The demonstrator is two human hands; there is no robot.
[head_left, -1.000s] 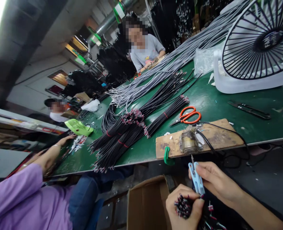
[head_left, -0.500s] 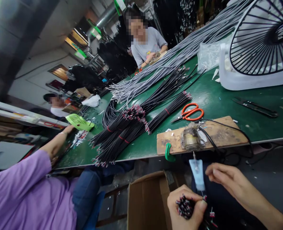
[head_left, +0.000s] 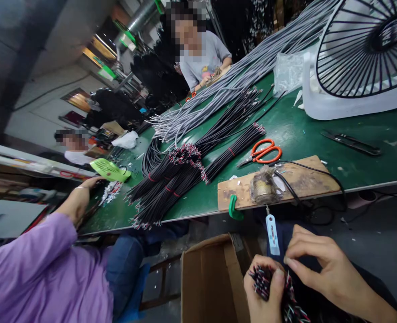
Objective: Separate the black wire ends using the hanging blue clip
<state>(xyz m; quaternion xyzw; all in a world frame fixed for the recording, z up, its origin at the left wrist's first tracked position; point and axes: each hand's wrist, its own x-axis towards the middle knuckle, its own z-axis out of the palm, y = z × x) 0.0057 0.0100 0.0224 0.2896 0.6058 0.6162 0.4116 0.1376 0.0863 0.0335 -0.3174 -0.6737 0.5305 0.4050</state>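
Observation:
My left hand is closed around a bundle of black cables, with stripped red, white and black wire ends pointing up toward me. Just to its right is my right hand, thumb and forefinger brought together beside the bundle; whatever is between the tips is too small to make out. More loose wire ends show below the right fingers. Above both hands, a light blue flat plastic piece hangs from the metal shaft of a small motor, which is wrapped in clear film on a wooden board.
Orange-handled scissors, black snips, tied black cable bundles, grey cables and a fan occupy the green table. A cardboard box stands below. A co-worker's purple sleeve is at left; another person sits opposite.
My right hand has come in closer to the cable bundle, with its fingers bending into a pinch. The light blue piece has turned on its shaft. The camera view has shifted slightly.

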